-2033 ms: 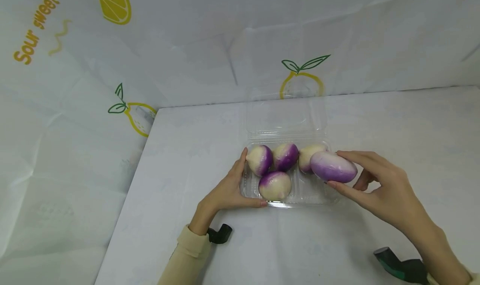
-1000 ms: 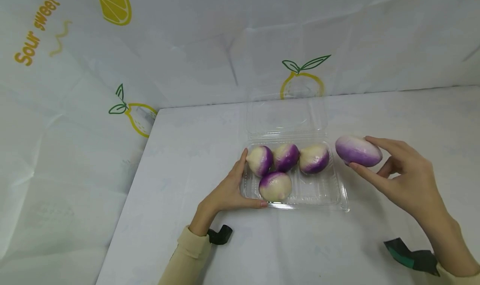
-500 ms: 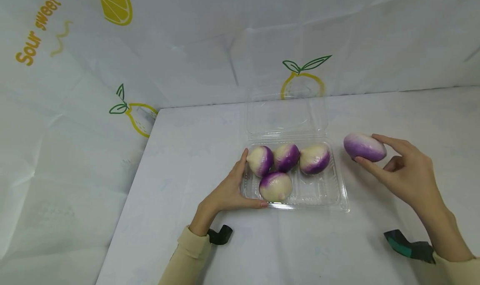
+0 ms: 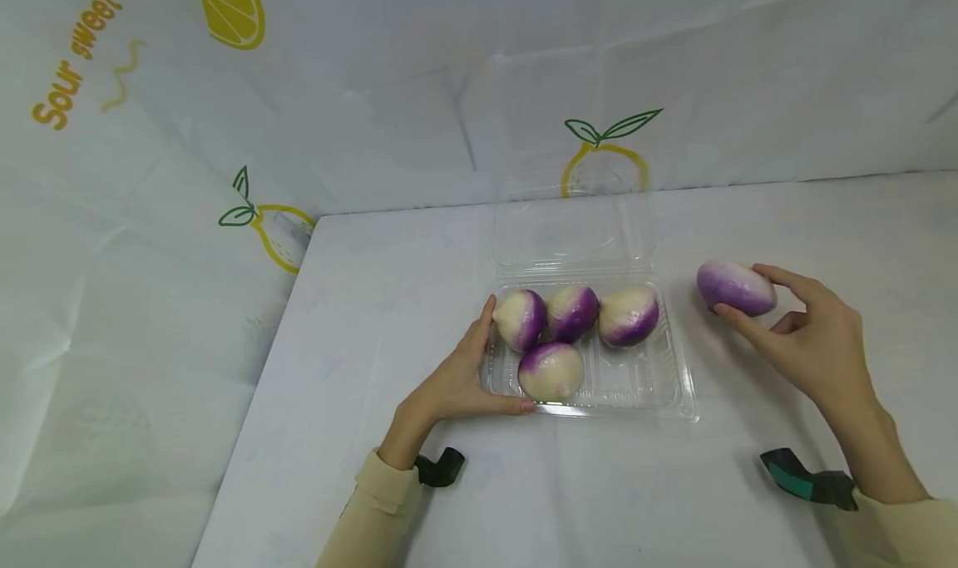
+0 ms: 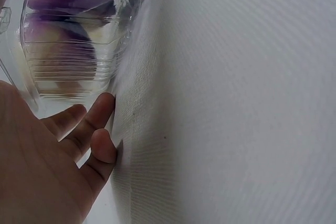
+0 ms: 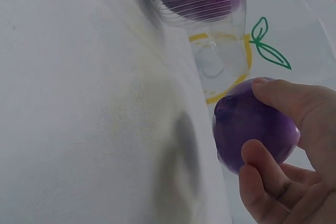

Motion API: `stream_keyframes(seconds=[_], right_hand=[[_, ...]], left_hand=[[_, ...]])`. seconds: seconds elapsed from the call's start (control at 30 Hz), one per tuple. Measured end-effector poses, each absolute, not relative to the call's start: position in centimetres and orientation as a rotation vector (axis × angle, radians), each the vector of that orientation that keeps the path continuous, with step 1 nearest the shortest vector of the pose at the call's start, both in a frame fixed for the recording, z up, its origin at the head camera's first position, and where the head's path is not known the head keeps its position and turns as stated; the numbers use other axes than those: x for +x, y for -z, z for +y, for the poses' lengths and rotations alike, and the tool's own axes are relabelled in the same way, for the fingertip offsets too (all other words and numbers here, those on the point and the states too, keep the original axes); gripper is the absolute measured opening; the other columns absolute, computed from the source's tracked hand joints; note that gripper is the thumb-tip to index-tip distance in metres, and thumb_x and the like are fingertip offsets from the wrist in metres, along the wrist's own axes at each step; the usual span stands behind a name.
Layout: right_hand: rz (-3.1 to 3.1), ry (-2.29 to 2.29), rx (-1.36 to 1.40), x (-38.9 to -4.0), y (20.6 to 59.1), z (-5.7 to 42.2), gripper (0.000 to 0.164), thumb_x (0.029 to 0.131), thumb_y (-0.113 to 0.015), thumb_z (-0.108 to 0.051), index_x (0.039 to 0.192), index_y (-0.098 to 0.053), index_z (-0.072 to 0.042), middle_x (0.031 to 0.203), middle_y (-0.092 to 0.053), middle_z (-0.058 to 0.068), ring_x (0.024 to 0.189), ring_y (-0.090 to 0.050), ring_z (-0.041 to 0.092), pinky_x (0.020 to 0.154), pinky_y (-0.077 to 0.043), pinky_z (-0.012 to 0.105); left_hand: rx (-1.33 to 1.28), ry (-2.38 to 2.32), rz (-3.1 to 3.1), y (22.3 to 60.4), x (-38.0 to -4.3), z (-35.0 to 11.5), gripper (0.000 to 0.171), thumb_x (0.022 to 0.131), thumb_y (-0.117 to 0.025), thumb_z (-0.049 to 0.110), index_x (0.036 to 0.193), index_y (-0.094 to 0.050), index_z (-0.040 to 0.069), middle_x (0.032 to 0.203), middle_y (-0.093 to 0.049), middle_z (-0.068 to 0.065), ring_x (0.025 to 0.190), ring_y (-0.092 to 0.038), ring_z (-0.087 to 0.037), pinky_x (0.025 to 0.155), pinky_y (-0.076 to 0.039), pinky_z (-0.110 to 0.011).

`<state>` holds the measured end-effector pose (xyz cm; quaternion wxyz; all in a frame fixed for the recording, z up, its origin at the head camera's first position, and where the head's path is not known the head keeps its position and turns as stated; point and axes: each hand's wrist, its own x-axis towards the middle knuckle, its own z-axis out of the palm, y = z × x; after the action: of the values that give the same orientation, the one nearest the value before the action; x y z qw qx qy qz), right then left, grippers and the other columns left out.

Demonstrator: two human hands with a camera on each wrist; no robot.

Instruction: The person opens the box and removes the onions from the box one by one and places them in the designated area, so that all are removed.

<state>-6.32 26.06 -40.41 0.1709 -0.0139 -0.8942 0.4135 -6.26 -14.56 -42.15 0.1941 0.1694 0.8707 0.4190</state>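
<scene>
A purple-and-white turnip is pinched between the thumb and fingers of my right hand, to the right of a clear plastic container. In the right wrist view this turnip hangs above the table, with a shadow below. Several more turnips sit in the container: three in the back row, including the right one, and one at front left. My left hand rests spread around the container's left end, thumb along the front rim. The left wrist view shows its other fingers loosely bent beside the container wall.
The container's clear lid lies folded back behind it, toward the wall. White cloth covers the table. Behind and to the left hangs a white sheet with lemon prints. Dark straps with camera mounts sit at both wrists.
My right hand has carried the turnip from over the container's right side rightward and slightly back, slowing lately. The right-hand turnip in the container is now uncovered. My left hand has stayed put.
</scene>
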Motion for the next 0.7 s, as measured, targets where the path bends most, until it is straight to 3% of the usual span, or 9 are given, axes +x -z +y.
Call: stream_keyframes(seconds=[0.23, 0.7], right_hand=[[-2.566, -1.186, -0.139, -6.6, 41.0, 26.3, 0.06, 0.076, -0.091, -0.017, 0.129, -0.066, -0.006, 0.103, -0.047, -0.039, 0.037, -0.043, -0.005, 0.038, -0.029, 0.018], [-2.575, -1.124, -0.193, -6.9, 42.0, 26.1, 0.06, 0.075, -0.092, -0.021, 0.128, -0.068, -0.007, 0.105, -0.044, -0.043, 0.042, -0.039, -0.007, 0.046, -0.033, 0.012]], left_hand=[[0.472, -1.167, 2.447, 42.2, -6.3, -14.6, 0.147, 0.068, -0.093, 0.048, 0.163, 0.016, 0.028, 0.173, -0.006, 0.002, 0.16, -0.011, -0.02, 0.127, -0.022, -0.052], [0.464, -1.171, 2.445, 42.3, -6.3, -14.5, 0.147, 0.068, -0.093, 0.048, 0.163, 0.016, 0.029, 0.173, -0.004, 0.004, 0.16, -0.009, -0.018, 0.127, -0.022, -0.053]])
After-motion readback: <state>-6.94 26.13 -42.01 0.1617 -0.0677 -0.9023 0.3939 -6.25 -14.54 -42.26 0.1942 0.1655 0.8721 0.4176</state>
